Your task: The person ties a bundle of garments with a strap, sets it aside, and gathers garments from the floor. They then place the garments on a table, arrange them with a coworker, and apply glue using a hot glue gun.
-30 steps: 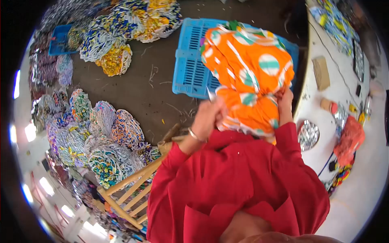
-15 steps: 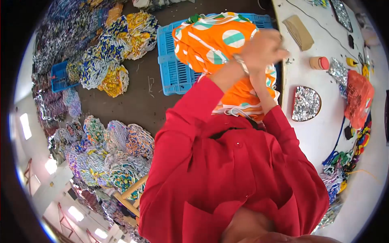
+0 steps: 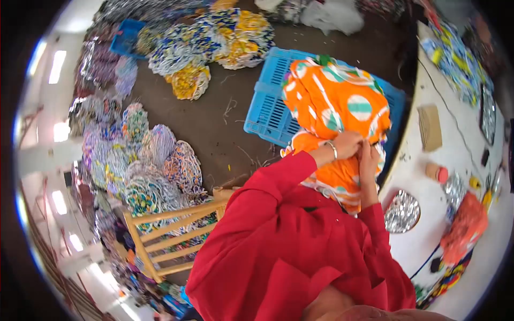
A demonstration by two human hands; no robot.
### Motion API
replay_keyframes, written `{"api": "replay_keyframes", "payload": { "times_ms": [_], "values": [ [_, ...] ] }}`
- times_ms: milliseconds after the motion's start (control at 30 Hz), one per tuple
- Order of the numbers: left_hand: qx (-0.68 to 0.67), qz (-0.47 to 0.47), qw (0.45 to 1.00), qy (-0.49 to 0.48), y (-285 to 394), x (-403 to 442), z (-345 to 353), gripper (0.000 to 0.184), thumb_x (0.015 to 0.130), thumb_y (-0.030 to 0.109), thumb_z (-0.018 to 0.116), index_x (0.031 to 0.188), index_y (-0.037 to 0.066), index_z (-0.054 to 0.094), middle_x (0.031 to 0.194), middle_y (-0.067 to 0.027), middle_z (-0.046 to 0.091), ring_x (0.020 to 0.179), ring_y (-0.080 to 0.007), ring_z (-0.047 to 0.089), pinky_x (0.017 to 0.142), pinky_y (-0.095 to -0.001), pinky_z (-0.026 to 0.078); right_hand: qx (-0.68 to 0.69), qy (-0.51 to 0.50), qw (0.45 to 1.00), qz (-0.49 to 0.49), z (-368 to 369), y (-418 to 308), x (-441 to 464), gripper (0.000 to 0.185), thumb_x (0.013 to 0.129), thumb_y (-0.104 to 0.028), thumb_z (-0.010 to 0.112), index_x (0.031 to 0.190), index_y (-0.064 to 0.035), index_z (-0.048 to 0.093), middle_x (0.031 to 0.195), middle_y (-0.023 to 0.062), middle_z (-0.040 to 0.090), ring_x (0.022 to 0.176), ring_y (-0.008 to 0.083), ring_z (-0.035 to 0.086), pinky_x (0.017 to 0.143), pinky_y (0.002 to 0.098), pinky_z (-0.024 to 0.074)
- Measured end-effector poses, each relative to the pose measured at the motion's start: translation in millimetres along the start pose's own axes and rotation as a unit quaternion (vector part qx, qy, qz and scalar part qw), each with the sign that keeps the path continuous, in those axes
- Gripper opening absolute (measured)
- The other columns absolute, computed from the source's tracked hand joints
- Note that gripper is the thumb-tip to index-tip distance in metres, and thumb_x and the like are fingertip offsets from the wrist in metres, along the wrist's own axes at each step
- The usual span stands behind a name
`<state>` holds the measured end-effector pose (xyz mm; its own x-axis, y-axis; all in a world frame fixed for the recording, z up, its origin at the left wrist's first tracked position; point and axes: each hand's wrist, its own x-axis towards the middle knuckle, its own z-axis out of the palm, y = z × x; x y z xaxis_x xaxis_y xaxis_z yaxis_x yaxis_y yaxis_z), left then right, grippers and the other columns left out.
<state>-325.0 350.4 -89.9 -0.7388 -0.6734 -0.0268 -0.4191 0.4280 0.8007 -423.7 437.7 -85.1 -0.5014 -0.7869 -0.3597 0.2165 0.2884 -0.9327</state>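
- Orange dotted bundle (image 3: 334,88): on blue crate (image 3: 262,88), long axis running from crate toward wearer, near end past crate's edge.
- Left hand (image 3: 345,143), right hand (image 3: 368,160) equally near, meeting at bundle's pinched waist; fingertips together, can't tell what's clamped.
- Brown floor (image 3: 214,123) left of crate; white table (image 3: 428,195) right.

Your orange bundle (image 3: 356,99) looks like creased, matt cloth; your bracelet (image 3: 334,150), shiny metal; the blue crate (image 3: 266,88), plastic; the chair (image 3: 176,213), smooth wood; your shirt (image 3: 289,235), matt cloth.
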Motion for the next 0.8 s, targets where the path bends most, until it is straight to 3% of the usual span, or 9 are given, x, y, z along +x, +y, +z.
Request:
{"api": "replay_keyframes", "payload": {
  "times_ms": [100, 200, 267, 367, 400, 467, 633, 733, 800],
  "values": [
    [-0.03, -0.009, 0.999, -0.005, 2, 2, 2, 0.012, 0.075, 0.013, 0.053, 0.078, 0.004, 0.059, 0.078, -0.0152, 0.062, 0.076, -0.0345, 0.059, 0.066, -0.0409, 0.047, 0.004, -0.012, 1.0, 0.014, -11, -5, -10, 0.036, 0.093, -0.023, 0.047, 0.063, -0.0042, 0.052, 0.057, -0.0013, 0.048, 0.053, 0.0055, 0.041, 0.048, 0.0231, 0.0311],
    [-0.269, -0.22, 0.935, -0.068, 17, -6, -19, 0.014, 0.077, 0.017, 0.054, 0.079, 0.005, 0.059, 0.076, -0.0145, 0.062, 0.073, -0.0342, 0.06, 0.063, -0.0405, 0.048, 0.045, -0.008, 0.999, -0.025, -25, -10, -9, 0.03, 0.091, -0.02, 0.049, 0.067, -0.0026, 0.054, 0.063, 0.001, 0.053, 0.059, 0.0074, 0.046, 0.054, 0.0229, 0.0348],
    [-0.065, -0.061, 0.996, -0.013, -2, -5, 4, 0.017, 0.077, 0.022, 0.055, 0.079, 0.006, 0.06, 0.077, -0.0143, 0.062, 0.074, -0.0336, 0.06, 0.064, -0.0415, 0.047, -0.015, -0.028, 0.995, -0.096, -31, -23, -5, 0.023, 0.089, -0.015, 0.049, 0.072, -0.0007, 0.056, 0.069, 0.0037, 0.056, 0.066, 0.0115, 0.05, 0.059, 0.0245, 0.0387],
    [-0.023, -0.038, 0.997, -0.069, 5, 5, 4, 0.018, 0.076, 0.026, 0.056, 0.08, 0.009, 0.061, 0.077, -0.0139, 0.063, 0.075, -0.0335, 0.06, 0.065, -0.0433, 0.047, -0.243, -0.076, 0.929, -0.267, -26, -41, 11, 0.019, 0.088, -0.011, 0.046, 0.078, 0.0021, 0.056, 0.077, 0.0092, 0.058, 0.069, 0.0195, 0.053, 0.066, 0.0287, 0.042],
    [-0.007, -0.025, 0.996, -0.091, 5, 5, 2, 0.018, 0.076, 0.026, 0.056, 0.079, 0.01, 0.061, 0.076, -0.0138, 0.063, 0.075, -0.0339, 0.06, 0.065, -0.0439, 0.046, -0.235, -0.108, 0.928, -0.266, -19, -49, 12, 0.019, 0.088, -0.011, 0.046, 0.078, 0.0021, 0.056, 0.077, 0.0092, 0.058, 0.069, 0.0195, 0.053, 0.066, 0.0287, 0.042],
    [-0.016, -0.039, 0.994, -0.1, 13, 7, -9, 0.018, 0.076, 0.026, 0.055, 0.078, 0.01, 0.061, 0.076, -0.0149, 0.063, 0.073, -0.0345, 0.06, 0.063, -0.0443, 0.046, -0.284, -0.113, 0.865, -0.398, -6, -64, 18, 0.015, 0.087, -0.008, 0.047, 0.08, 0.0026, 0.055, 0.08, 0.0118, 0.056, 0.069, 0.0225, 0.053, 0.068, 0.03, 0.0425],
    [0.051, -0.112, 0.992, -0.012, 24, -2, 2, 0.019, 0.076, 0.025, 0.053, 0.069, 0.01, 0.061, 0.067, -0.0131, 0.062, 0.064, -0.0335, 0.06, 0.058, -0.0441, 0.046, -0.295, -0.169, 0.873, -0.348, -4, -47, 29, 0.009, 0.086, -0.006, 0.049, 0.085, 0.0019, 0.054, 0.081, 0.0108, 0.055, 0.068, 0.022, 0.052, 0.068, 0.0308, 0.0431],
    [0.007, -0.166, 0.986, 0.025, 29, -9, -7, 0.021, 0.076, 0.025, 0.054, 0.065, 0.009, 0.061, 0.066, -0.0129, 0.062, 0.063, -0.0332, 0.06, 0.056, -0.044, 0.046, -0.319, -0.125, 0.926, -0.156, -35, -16, 54, 0.01, 0.086, -0.002, 0.05, 0.094, 0.0004, 0.054, 0.083, 0.008, 0.056, 0.072, 0.0176, 0.053, 0.07, 0.0287, 0.0445],
    [0.001, -0.192, 0.981, 0.026, 15, -3, 1, 0.018, 0.076, 0.023, 0.053, 0.072, 0.009, 0.064, 0.07, -0.0148, 0.062, 0.067, -0.0335, 0.061, 0.058, -0.0443, 0.047, -0.307, -0.161, 0.931, -0.118, -41, -10, 54, 0.011, 0.086, -0.002, 0.05, 0.096, 0.0002, 0.054, 0.084, 0.0065, 0.057, 0.073, 0.0155, 0.053, 0.07, 0.0276, 0.0447]
  ]
}}
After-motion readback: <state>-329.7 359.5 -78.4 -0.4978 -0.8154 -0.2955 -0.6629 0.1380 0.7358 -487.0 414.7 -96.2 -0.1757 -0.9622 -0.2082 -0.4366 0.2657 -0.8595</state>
